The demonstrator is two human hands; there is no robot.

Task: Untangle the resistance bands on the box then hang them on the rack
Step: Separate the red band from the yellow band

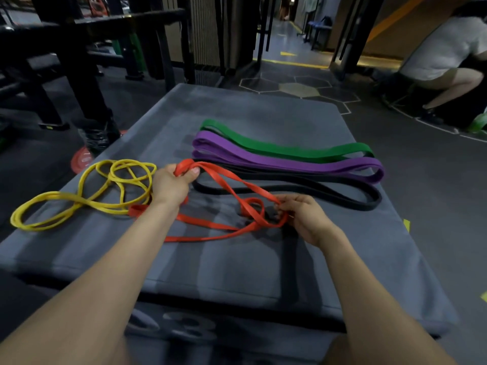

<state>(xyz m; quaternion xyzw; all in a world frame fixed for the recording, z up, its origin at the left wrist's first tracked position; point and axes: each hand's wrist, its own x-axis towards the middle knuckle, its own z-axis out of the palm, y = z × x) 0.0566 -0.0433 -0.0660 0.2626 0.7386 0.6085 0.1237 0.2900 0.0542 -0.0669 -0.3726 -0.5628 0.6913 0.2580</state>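
Head view: left hand [171, 184] grips a bunched loop end of the red band [232, 180], fingers and thumb curled round it, raised a little off the grey box [263, 272]. Right hand [303, 219] pinches another part of the same red band at a small twisted loop, near the middle of the box top. Between the hands the red strands cross and trail toward the near side, lying loose on the padding.

Just left of the left hand, a yellow band [87, 198] sprawls in tangled coils, reaching close to the box's left edge. Beyond the hands, a black band [329, 196], a purple band [276, 160] and a green band [276, 148] lie flat side by side, their right ends close to the box's right edge.

Pale markings show on the box's front face, too blurred to read. Bare padding lies on the near side of the bands. Dark rack frames [87, 61] stand at far left; a crouching person [442, 61] is at far right.
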